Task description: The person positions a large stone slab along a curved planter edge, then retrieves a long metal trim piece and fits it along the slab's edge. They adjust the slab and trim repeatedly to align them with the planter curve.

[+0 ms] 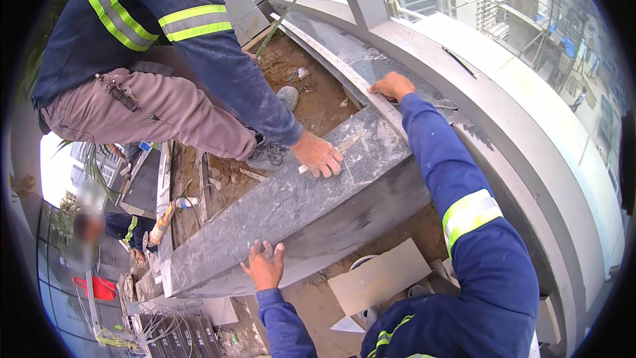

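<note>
A long grey stone slab [285,209] lies diagonally between my hands, its top scuffed and dusty. My left hand [266,266] rests at the slab's near edge with its fingers spread and holds nothing. Farther up, my right hand [393,86] has its fingers curled over the pale edge of a stone ledge [338,69] by the windows; its fingertips are partly hidden. Between them, a co-worker's hand [319,154] presses on the slab's top beside a thin pale strip [350,142].
A co-worker [179,86] crouches over the brown soil [275,59] across the slab. Below it lies a loose tan board [379,277]. A pencil-like dark stick [459,62] sits on the white window sill [530,93]. Another person's hand [138,256], cables [156,328] and an orange-yellow tube [161,223] are at left.
</note>
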{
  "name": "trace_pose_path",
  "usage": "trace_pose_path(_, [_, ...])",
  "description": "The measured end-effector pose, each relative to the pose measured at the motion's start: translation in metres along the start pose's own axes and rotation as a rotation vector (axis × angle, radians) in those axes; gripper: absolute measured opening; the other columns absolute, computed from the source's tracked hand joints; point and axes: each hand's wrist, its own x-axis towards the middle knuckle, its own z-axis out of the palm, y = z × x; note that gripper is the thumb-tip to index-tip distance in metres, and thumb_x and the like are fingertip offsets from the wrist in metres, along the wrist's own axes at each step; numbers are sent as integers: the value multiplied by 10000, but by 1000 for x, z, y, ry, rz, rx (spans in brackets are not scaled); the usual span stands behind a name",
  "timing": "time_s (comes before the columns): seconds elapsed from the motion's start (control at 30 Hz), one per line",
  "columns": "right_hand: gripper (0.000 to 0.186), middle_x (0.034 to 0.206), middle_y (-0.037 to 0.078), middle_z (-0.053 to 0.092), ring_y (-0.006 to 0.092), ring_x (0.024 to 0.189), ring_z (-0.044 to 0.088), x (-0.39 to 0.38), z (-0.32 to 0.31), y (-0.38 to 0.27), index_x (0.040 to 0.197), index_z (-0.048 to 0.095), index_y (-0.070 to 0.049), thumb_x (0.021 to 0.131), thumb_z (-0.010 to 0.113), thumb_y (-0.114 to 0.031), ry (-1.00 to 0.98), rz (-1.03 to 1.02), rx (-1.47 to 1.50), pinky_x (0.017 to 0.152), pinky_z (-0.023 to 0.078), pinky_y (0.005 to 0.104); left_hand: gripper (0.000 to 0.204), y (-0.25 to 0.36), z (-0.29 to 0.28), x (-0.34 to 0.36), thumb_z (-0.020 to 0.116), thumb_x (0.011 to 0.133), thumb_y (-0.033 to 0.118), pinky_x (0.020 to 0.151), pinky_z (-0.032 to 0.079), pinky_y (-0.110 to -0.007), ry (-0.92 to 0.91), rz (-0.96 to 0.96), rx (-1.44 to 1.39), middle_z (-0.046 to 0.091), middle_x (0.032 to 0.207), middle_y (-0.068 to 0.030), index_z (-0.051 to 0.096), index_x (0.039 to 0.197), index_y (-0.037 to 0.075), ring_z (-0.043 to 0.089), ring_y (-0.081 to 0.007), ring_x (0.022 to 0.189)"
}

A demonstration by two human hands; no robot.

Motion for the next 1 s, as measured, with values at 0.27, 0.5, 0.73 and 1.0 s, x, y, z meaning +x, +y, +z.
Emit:
trace_pose_path(0.27, [600, 1271, 135, 775, 311, 1230, 711, 7, 2, 2, 1195, 816, -82, 790, 857, -523, -12, -11, 5, 1028, 521, 408, 610, 7, -7, -3, 659, 982, 605, 1196, 219, -770, -11, -33, -43, 547, 1581, -151, 756, 1321, 107, 489, -370, 1478])
trace_pose_path(0.5, [519, 1055, 100, 808, 275, 1050, 759, 8, 2, 1, 1061, 834, -71, 800, 844, -520, -28, -35, -13, 933, 540, 395, 619, 5, -4, -1, 650, 985, 615, 1203, 212, -767, -20, -14, -9, 544, 1589, -147, 752, 1333, 114, 473, -362, 1493])
trace_pose_path(0.73, [513, 793, 128, 749, 265, 710, 706, 29, 15, 14, 861, 803, 0, 841, 801, -513, 24, -183, -2, 697, 503, 404, 613, -1, 6, 0, 630, 991, 618, 1178, 212, -804, 5, -5, 22, 547, 1590, -140, 745, 1346, 132, 486, -351, 1477])
trace_pose_path(1.0, [449, 743, 66, 648, 177, 606, 551, 65, 25, 31, 814, 727, 28, 847, 814, -411, -81, -270, 259, 563, 397, 362, 625, -3, 14, -2, 624, 991, 614, 1173, 214, -813, 44, -18, 2, 539, 1595, -129, 735, 1360, 122, 472, -340, 1496])
